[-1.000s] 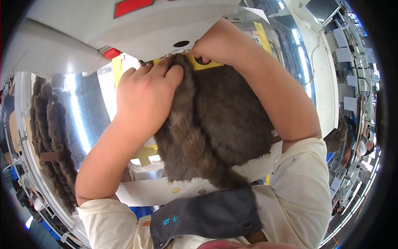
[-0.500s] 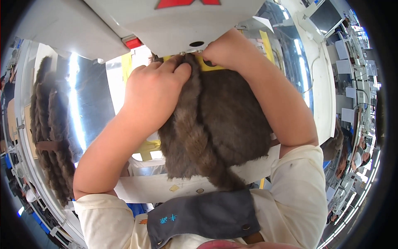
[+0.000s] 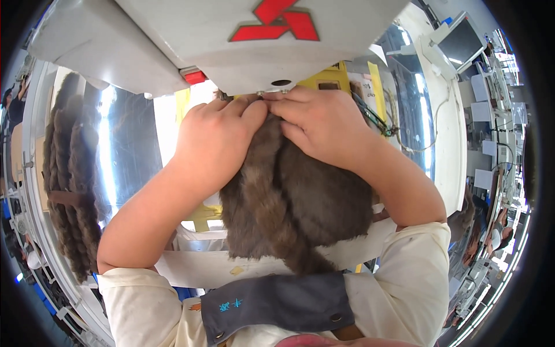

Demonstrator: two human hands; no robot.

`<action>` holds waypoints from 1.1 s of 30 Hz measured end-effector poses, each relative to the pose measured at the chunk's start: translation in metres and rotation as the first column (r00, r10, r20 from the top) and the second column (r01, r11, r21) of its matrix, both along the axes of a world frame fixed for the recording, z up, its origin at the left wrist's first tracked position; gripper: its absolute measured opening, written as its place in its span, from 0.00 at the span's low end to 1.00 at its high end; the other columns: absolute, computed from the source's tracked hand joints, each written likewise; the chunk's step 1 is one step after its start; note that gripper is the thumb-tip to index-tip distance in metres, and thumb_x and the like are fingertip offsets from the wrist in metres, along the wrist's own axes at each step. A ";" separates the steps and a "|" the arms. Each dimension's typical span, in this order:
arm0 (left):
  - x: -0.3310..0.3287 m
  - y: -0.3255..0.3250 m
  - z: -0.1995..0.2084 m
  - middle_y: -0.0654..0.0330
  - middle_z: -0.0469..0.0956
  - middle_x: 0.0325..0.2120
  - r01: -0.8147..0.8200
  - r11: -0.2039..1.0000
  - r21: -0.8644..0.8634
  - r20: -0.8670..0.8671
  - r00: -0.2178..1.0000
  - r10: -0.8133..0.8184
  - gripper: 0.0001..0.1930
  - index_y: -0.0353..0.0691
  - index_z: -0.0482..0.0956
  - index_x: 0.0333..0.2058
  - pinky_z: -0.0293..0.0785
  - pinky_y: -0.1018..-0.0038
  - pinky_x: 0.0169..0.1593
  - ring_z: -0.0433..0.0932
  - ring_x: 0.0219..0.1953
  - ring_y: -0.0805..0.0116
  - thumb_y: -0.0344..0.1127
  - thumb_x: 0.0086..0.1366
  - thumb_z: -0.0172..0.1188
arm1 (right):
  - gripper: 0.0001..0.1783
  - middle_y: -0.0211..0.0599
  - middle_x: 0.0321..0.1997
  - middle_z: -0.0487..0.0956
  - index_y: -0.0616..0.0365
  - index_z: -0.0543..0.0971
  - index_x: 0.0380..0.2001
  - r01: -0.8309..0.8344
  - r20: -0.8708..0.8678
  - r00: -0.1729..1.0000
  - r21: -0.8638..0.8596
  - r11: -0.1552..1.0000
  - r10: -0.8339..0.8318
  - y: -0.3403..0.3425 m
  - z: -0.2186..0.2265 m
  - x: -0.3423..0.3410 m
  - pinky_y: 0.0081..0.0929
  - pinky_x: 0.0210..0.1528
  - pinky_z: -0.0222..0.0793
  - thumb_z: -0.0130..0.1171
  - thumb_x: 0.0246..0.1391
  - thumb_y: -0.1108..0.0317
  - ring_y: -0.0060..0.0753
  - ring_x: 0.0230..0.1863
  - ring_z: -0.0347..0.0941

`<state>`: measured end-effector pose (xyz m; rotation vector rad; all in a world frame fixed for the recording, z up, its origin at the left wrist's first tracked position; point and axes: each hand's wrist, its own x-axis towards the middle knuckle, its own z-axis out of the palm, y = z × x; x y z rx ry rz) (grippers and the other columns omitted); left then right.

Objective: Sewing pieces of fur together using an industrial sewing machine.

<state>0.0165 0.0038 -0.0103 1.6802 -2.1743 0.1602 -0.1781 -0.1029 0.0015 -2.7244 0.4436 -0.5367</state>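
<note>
A wide piece of dark brown fur (image 3: 326,196) lies below the head of a white sewing machine (image 3: 208,40). A long, narrow fur strip (image 3: 263,191) runs along the top of it, its loose end reaching toward my apron. My left hand (image 3: 211,136) grips the far end of the strip, thumb pressed against bent fingers. Close beside it, my right hand (image 3: 326,124) has its fingers bunched on the fur edge just under the machine head. The fingertips of both hands nearly meet. The needle area is hidden behind the machine head and my fingers.
Several long fur strips, tied with a brown band (image 3: 69,199), hang at the left edge. A yellow plate (image 3: 332,75) and loose wires (image 3: 376,120) lie behind my right hand. At the far right stands a dark screen (image 3: 461,43).
My right hand has come down and left from beside the machine head onto the fur, next to my left hand. The left hand keeps its hold on the strip.
</note>
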 end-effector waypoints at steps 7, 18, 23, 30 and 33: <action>-0.001 0.003 0.005 0.58 0.84 0.41 -0.023 0.996 0.082 0.005 1.000 0.022 0.11 0.40 0.78 0.41 0.79 0.63 0.40 0.82 0.38 0.56 0.30 0.57 0.58 | 0.11 0.30 0.43 0.83 0.55 0.83 0.40 0.046 -0.102 0.993 -0.072 0.996 -0.053 0.006 0.000 0.005 0.37 0.31 0.77 0.60 0.52 0.70 0.39 0.34 0.82; -0.003 0.004 0.001 0.58 0.84 0.44 -0.045 0.995 0.084 -0.002 0.999 0.045 0.13 0.41 0.78 0.42 0.79 0.64 0.41 0.83 0.40 0.58 0.31 0.57 0.57 | 0.08 0.29 0.43 0.82 0.55 0.80 0.34 0.089 -0.073 0.992 -0.161 0.983 -0.102 0.009 0.000 0.011 0.39 0.30 0.76 0.60 0.48 0.73 0.41 0.33 0.81; -0.004 0.006 0.003 0.57 0.84 0.46 -0.054 0.995 0.088 0.008 0.999 0.054 0.13 0.41 0.78 0.43 0.79 0.65 0.42 0.83 0.41 0.58 0.31 0.57 0.57 | 0.07 0.29 0.43 0.82 0.55 0.79 0.34 0.077 -0.092 0.992 -0.141 0.987 -0.091 0.009 0.001 0.012 0.39 0.31 0.76 0.60 0.48 0.73 0.40 0.34 0.81; -0.005 0.007 0.003 0.57 0.84 0.45 -0.058 0.996 0.062 0.034 0.998 0.056 0.12 0.40 0.79 0.41 0.79 0.66 0.41 0.83 0.41 0.59 0.30 0.57 0.58 | 0.08 0.30 0.37 0.81 0.55 0.80 0.33 0.078 -0.121 0.988 -0.129 0.989 -0.094 0.009 0.003 0.011 0.38 0.31 0.76 0.59 0.47 0.73 0.39 0.34 0.81; -0.005 0.007 0.003 0.57 0.84 0.45 -0.051 0.997 0.056 0.036 0.998 0.049 0.13 0.40 0.79 0.42 0.79 0.66 0.41 0.83 0.40 0.59 0.30 0.56 0.58 | 0.08 0.31 0.36 0.81 0.55 0.80 0.34 0.084 -0.136 0.986 -0.127 0.988 -0.101 0.009 0.003 0.011 0.38 0.31 0.77 0.59 0.47 0.73 0.40 0.34 0.81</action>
